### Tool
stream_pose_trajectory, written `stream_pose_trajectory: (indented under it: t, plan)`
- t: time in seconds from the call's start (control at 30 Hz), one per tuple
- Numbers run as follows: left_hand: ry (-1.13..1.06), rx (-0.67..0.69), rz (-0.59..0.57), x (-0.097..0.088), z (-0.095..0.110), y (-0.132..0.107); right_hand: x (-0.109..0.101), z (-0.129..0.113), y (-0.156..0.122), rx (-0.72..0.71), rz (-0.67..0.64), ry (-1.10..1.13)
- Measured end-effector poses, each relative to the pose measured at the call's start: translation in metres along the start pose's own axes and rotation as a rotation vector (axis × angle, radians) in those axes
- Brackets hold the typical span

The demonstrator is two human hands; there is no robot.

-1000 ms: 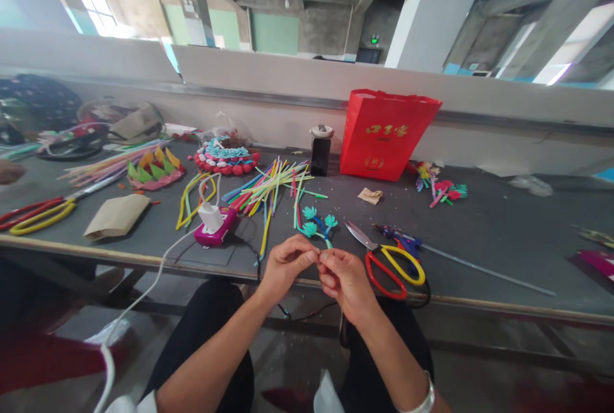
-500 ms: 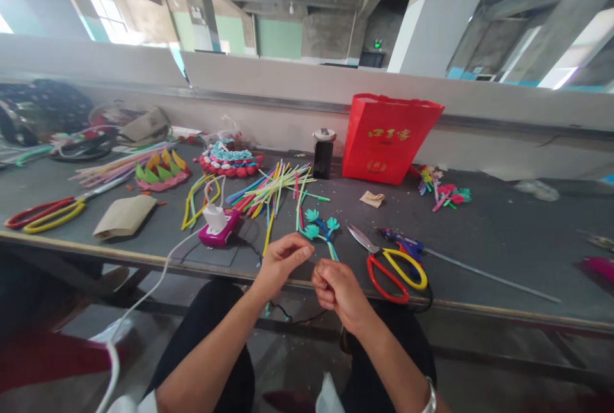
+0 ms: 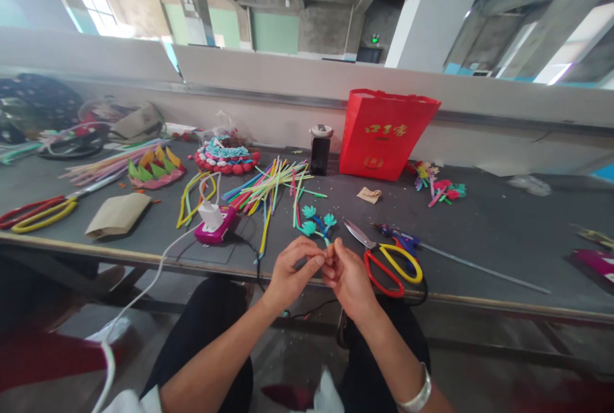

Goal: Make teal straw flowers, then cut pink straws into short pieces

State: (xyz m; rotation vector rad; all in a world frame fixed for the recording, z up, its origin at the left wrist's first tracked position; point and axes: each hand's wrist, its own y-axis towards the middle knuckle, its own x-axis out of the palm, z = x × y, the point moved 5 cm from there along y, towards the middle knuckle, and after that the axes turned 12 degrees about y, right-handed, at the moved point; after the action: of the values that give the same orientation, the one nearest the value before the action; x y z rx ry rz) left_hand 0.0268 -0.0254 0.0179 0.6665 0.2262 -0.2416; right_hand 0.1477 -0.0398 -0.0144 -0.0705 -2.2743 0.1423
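As left hand point(image 3: 293, 272) meets right hand point(image 3: 354, 282), grip pinched narrow, anything held too small to tell

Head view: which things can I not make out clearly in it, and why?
Head view: whether the left hand and right hand pinch something; their fingers cover it.
Head view: the lower stem ends of the turquoise, petalled flowers; the hands hide them.
Head view: the inside of the upright, gold-lettered red bag; its front hides it.
Head view: the blurred magenta object, cut off at the right edge.
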Motion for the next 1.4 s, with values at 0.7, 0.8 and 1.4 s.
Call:
stream_pose_trajectory:
  t: [0.7,0.8,1.4]
  plan:
    - [-0.61,-0.608,-0.03,0.02,-0.01,-0.011,0.007,-0.001,-0.009,-0.422,0.062,-0.452]
    - [-0.799,-0.649,-0.086,0.021,-0.011,-0.012,0.003,-0.011,-0.008,-0.436,0.075,-0.451]
    - [-0.62,-0.628,0.002,0.02,-0.015,-0.016,0.017,-0.029,-0.02,-0.585,-0.013,-0.932]
